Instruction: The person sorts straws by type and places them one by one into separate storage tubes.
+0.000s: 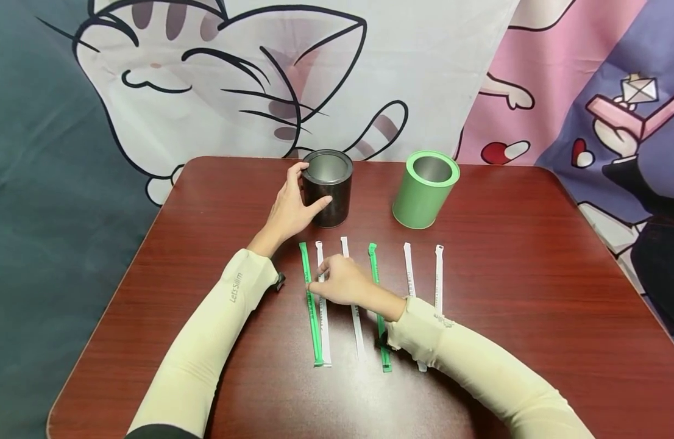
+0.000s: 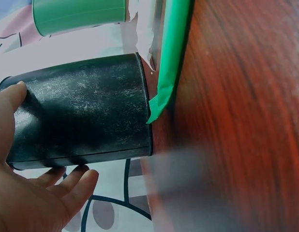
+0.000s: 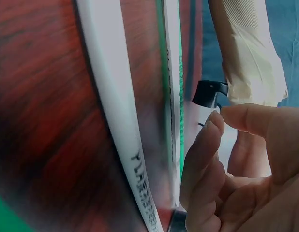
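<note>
Upright black can (image 1: 338, 196) beyond six slim sticks (image 1: 312, 317)

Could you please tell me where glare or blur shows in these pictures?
Head view: pale glare on the table near the bottom centre; left wrist view: patchy sheen on the black can, table grain blurred at right; right wrist view: smeared lettering on the nearest white straw.

Left hand (image 2: 31, 193) around black can (image 2: 86, 108) (green strip (image 2: 174, 48) nearby).
</note>
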`<state>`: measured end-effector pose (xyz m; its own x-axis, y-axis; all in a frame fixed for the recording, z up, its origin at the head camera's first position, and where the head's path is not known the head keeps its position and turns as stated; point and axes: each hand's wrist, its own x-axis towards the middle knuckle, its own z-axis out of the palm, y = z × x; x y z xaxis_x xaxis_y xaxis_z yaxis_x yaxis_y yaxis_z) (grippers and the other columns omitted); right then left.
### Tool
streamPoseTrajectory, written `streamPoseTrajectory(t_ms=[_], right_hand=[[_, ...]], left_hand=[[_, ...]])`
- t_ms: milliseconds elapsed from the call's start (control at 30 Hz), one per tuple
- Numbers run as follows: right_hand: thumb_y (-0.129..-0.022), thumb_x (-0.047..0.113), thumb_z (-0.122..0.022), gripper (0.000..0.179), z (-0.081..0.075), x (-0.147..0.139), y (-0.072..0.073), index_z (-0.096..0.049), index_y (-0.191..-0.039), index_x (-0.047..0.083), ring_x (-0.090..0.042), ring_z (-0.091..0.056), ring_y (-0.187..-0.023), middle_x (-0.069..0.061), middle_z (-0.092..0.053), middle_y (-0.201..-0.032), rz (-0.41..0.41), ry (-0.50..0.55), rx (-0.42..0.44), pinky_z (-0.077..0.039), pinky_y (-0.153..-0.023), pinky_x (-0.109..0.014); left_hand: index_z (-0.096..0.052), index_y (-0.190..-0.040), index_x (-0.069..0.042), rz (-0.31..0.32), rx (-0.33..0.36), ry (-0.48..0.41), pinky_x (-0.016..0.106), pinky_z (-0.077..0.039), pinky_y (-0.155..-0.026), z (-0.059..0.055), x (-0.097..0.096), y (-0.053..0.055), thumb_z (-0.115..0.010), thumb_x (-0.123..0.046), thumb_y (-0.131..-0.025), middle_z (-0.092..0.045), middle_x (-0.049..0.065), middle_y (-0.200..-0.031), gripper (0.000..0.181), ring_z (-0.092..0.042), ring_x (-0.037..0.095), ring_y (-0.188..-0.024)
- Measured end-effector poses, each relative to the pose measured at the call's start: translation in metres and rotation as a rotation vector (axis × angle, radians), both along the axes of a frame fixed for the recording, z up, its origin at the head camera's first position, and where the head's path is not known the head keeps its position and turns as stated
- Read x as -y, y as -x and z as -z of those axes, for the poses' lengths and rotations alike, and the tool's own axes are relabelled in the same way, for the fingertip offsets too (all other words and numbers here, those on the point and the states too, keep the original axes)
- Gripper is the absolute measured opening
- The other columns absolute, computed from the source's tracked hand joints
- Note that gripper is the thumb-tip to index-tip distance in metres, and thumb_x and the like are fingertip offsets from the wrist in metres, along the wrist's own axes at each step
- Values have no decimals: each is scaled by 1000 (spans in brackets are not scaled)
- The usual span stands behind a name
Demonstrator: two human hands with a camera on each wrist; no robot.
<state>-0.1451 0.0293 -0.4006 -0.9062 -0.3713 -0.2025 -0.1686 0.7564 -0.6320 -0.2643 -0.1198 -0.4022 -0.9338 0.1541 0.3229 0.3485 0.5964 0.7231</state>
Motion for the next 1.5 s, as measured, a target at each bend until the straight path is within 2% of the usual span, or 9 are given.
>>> streamPoseTrajectory(t_ms=[167,333,500,667,767,1033,1333,1500], right_hand=[[-74,36,-69,17,6,3,2,-66,-74,19,-6,-52,-49,13,-58,-54,-16,-22,-22,-41,-45,-26],[-74,37,-69,22,11,5,3,-63,-60,21,-4,-47,-46,16,-56,-49,-45,-57,-23,-33,-41,-23],[-71,41,-73,26,13,8,3,-62,-56,24,-5,-43,-47,16,-52,-49,-28,-115,-39,-35,-41,-26],[-67,44,-76,25,13,12,2,-63,-56,26,-8,-50,-50,15,-55,-52,-24,-170,-49,-40,-45,-30],[-67,40,-76,21,14,12,1,-63,-56,27,-9,-52,-51,14,-55,-52,-12,-191,-49,-41,-47,-31],[-69,32,-72,20,12,11,0,-62,-54,26,-8,-53,-46,15,-53,-42,-11,-179,-24,-41,-47,-30],[-67,29,-67,34,14,11,0,-46,-40,25,-7,-37,-42,13,-39,-39,-11,-199,-25,-34,-40,-29],[-66,30,-66,33,15,10,1,-48,-40,25,-7,-37,-43,14,-39,-40,-9,-165,-4,-33,-38,-29]], left_hand=[[-19,-139,-29,7,8,18,43,-43,-85,-1,-2,1,-65,-55,-76,-44,3,-135,82,-51,19,-111],[-19,-139,-31,5,21,11,43,-42,-87,0,-1,1,-66,-54,-77,-42,3,-137,81,-50,20,-113],[-19,-139,-29,9,16,5,43,-42,-87,-1,-1,0,-66,-53,-77,-42,3,-136,81,-51,20,-112],[-19,-139,-29,5,21,3,45,-42,-87,-1,0,-1,-66,-53,-77,-42,3,-136,82,-51,21,-112],[-18,-139,-30,0,33,8,44,-42,-87,0,-1,-1,-65,-55,-77,-41,2,-138,82,-50,21,-113],[-18,-139,-30,-8,21,16,45,-42,-85,0,-2,1,-64,-56,-77,-41,2,-138,82,-51,21,-111],[-18,-140,-29,-3,12,15,44,-42,-86,1,-2,1,-64,-56,-77,-42,2,-137,83,-51,21,-111],[-17,-139,-31,-1,11,14,45,-42,-86,1,-2,1,-64,-56,-77,-42,3,-136,82,-51,21,-112]])
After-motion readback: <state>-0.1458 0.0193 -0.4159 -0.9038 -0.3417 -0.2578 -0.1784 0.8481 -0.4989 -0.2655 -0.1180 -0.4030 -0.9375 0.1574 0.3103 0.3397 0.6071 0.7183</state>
